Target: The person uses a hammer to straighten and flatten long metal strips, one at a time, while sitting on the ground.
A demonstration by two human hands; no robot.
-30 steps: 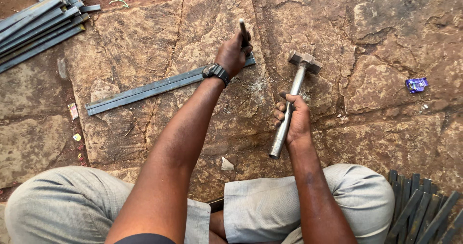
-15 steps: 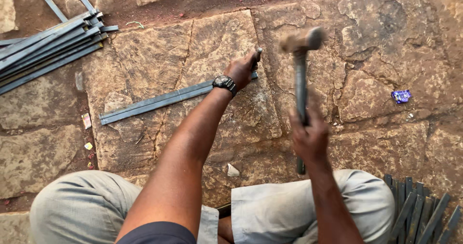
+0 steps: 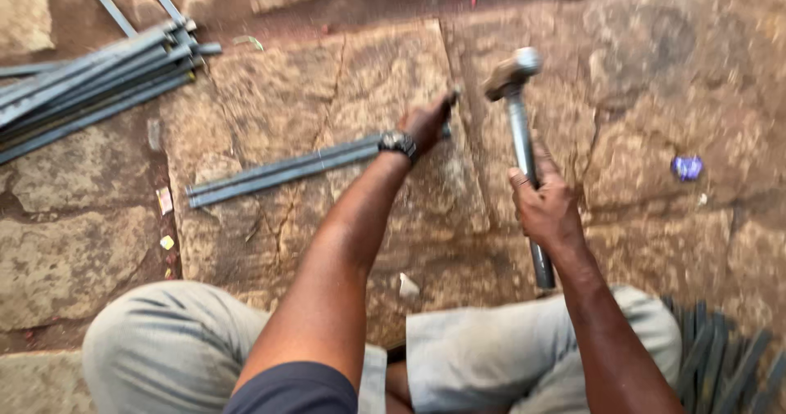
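Note:
I sit on a stone floor. My left hand, with a black watch on the wrist, grips a short dark chisel-like tool upright on the right end of a long grey metal strip lying on the stone. My right hand is closed around the metal handle of a hammer, whose head is lifted to the right of my left hand, blurred by motion.
A stack of grey metal strips lies at the upper left. Several more dark strips rest by my right knee. A small blue wrapper lies at the right, small scraps at the left.
The hammer rose from resting head-down on the stone to a lifted position, and has swung slightly toward my left hand. My left hand stays on the strip.

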